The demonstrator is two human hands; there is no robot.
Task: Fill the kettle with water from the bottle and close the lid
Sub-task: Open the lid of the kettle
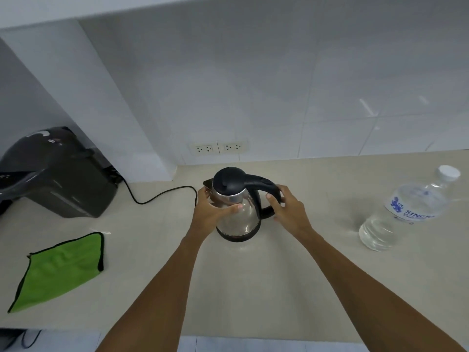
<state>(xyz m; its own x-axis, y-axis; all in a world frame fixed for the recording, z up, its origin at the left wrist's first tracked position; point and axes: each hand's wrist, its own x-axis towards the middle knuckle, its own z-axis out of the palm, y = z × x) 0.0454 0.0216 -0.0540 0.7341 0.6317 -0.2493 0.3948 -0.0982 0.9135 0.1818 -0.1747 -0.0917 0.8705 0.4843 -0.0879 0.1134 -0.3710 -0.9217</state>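
A steel kettle (239,219) with a black lid (227,181) and black handle (261,182) stands upright on the beige counter (253,288); its lid is down. My left hand (210,212) wraps the kettle's left side, thumb across the steel body. My right hand (288,212) curls around the handle on the right. A clear water bottle (403,212) with a white cap (448,172) stands capped at the far right, apart from both hands.
A green cloth (61,268) lies at the left front. A black appliance (55,174) sits at the back left, its cord (162,193) trailing toward the kettle. Two wall sockets (218,148) are behind the kettle on the tiled wall.
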